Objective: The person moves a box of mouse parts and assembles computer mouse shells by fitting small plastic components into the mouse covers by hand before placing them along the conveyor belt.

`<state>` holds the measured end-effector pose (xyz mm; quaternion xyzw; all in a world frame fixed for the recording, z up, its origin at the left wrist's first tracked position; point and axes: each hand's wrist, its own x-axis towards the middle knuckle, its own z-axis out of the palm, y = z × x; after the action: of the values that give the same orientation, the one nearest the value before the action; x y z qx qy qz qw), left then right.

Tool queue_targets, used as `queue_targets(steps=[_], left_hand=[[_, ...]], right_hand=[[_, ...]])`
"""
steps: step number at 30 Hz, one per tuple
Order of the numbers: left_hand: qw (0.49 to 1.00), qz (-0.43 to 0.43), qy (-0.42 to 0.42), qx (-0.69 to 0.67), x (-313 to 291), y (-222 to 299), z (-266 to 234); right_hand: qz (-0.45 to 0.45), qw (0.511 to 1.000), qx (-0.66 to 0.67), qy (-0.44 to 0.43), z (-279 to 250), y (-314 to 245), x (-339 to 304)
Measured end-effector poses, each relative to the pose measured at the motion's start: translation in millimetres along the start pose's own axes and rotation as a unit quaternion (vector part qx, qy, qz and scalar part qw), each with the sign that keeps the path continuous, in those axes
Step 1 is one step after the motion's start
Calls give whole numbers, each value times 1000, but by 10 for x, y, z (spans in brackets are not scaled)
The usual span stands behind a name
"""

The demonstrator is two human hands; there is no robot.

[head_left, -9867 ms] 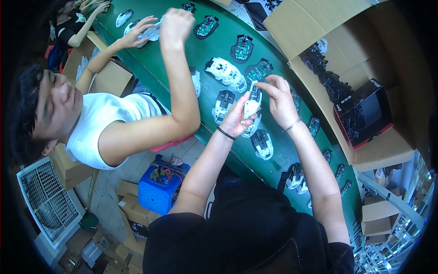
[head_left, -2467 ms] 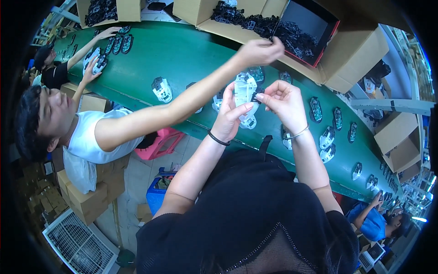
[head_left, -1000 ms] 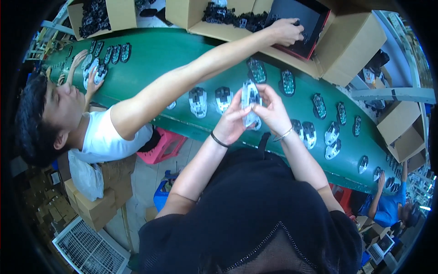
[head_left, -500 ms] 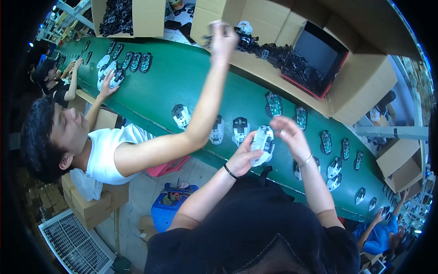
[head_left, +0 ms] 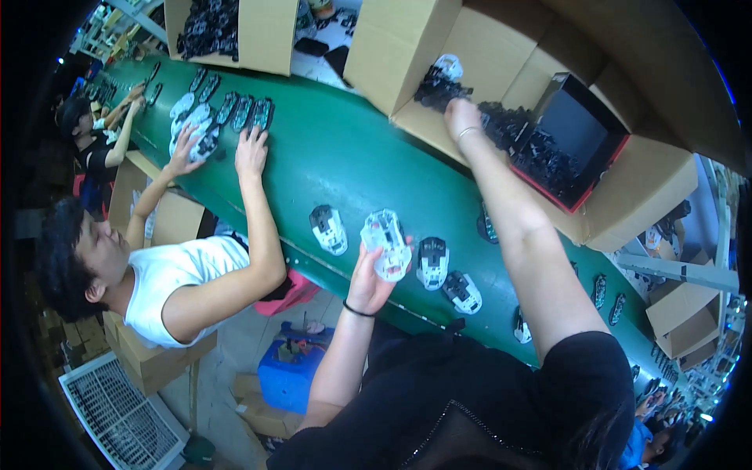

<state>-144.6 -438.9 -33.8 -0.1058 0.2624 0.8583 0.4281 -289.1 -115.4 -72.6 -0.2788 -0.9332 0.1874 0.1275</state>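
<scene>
My left hand (head_left: 366,280) is closed around a white computer mouse shell (head_left: 387,244), held up above the green table. My right hand (head_left: 462,117) is inside the big cardboard box, at a pile of small black plastic parts (head_left: 501,125). Its fingers look curled down toward the pile, and what they hold is hidden. On the table near the held shell lie grey-and-white mouse shells with black parts, one (head_left: 327,229) to its left and two to its right, the nearer (head_left: 432,263) and another (head_left: 462,292).
The cardboard box (head_left: 439,149) stands along the table's far side, with a black red-edged tray (head_left: 583,129) of black parts in it. At the left, a co-worker (head_left: 204,270) handles mouse shells and green circuit boards (head_left: 243,112). A blue bin (head_left: 286,376) stands on the floor.
My right hand has left the mouse shell and reached into the box. My left hand still holds the shell. The co-worker's arm has drawn back from the box to the circuit boards.
</scene>
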Motion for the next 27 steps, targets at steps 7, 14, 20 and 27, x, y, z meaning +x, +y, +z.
queue_targets(steps=[7, 14, 20, 27], left_hand=[[998, -34, -60, 13, 150, 99, 274], [983, -90, -124, 97, 59, -187, 690], [967, -72, -145, 197, -220, -346, 957], [926, 11, -141, 351, -354, -531, 934]], right_hand=[[-127, 955, 226, -147, -1211, -278, -1269], [-320, 932, 147, -82, -1736, -412, -2289], [-322, 944, 59, -29, -1925, -376, -2675], [-315, 941, 97, 69, -1874, -315, -2903]])
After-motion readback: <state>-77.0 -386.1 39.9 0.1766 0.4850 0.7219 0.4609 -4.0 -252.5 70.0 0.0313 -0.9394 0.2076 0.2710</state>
